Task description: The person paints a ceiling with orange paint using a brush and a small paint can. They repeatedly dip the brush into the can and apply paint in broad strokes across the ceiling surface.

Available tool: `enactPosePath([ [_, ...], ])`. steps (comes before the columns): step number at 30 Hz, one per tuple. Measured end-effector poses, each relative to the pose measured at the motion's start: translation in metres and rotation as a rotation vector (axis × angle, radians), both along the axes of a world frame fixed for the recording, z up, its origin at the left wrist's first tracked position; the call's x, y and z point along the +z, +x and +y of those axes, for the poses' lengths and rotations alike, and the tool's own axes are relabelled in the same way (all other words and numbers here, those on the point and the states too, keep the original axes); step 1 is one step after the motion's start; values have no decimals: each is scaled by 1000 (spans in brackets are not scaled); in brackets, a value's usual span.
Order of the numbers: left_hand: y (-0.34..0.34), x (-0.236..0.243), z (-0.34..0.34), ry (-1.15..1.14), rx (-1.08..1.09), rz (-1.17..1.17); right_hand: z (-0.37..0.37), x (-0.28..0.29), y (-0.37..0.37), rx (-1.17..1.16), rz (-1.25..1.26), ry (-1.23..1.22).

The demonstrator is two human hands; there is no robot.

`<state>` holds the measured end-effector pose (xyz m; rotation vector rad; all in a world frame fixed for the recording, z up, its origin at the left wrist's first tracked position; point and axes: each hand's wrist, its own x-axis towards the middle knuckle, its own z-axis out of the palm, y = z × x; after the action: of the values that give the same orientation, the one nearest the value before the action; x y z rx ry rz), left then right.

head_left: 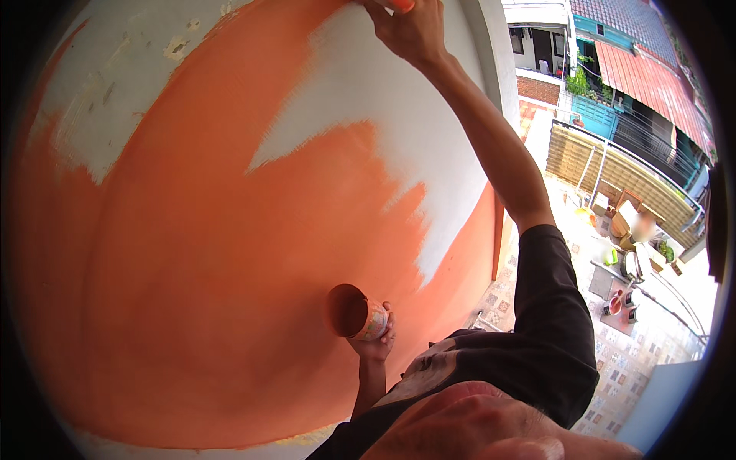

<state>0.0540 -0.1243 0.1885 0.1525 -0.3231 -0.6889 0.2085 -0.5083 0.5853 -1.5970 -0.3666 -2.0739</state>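
My left hand (377, 345) is wrapped round a small paint can (375, 320), low in front of the wall. The can is tilted, its mouth facing up and left, with orange-brown paint coating the inside. My right arm is stretched up along the wall. At the top edge of the view, my right hand (416, 32) is closed round what looks like a paintbrush (400, 4); only a bit of orange shows and the rest is cut off. The wall (230, 268) is largely coated in orange, with jagged brush-stroke edges against a pale grey-white area (452, 138).
A bare patch with flaking spots (115, 92) lies at the upper left of the wall. To the right, paint pots (613, 305) stand on a mat on the tiled floor (613, 368). Boxes and buckets (630, 264) sit by a railing (613, 161), with houses beyond.
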Motion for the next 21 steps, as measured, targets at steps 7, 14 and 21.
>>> enactPosePath([
  [7,0,1,11,34,-6,70,134,-38,-66,620,73,-316],
  [14,3,-6,19,-22,-48,32,43,-36,4,621,85,344],
  [21,5,-17,24,-34,-1,48,47,-69,19,47,-18,139],
])
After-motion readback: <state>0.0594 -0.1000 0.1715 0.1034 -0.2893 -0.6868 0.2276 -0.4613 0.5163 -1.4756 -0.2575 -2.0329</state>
